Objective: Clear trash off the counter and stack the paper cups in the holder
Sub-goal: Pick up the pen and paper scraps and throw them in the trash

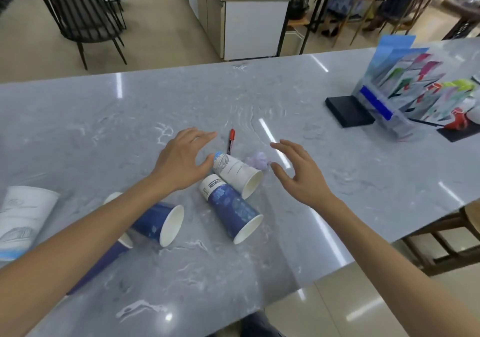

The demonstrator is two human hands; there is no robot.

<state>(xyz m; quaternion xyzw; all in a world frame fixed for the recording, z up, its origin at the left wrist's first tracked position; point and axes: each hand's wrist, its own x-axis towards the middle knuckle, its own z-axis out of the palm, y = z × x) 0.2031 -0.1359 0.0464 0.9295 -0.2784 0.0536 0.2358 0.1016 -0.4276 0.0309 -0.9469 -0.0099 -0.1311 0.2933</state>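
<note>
Several paper cups lie on their sides on the grey marble counter [130, 118]. A white cup [237, 174] rests mid-counter, and a blue cup [232, 212] lies just in front of it. Another blue cup [161, 221] lies partly under my left forearm, and a large white cup [22, 219] sits at the left edge. A crumpled pale purple wad of paper [257, 160] lies behind the white cup, near a red pen [230, 141]. My left hand [181, 160] hovers open by the white cup's base. My right hand [298, 170] hovers open just right of the wad.
A clear leaflet holder with coloured brochures [400, 89] and a black box [348, 110] stand at the counter's far right. Chairs, a steel cabinet [246, 11] and seated people are beyond the counter. A wooden stool [446, 238] stands below the right edge.
</note>
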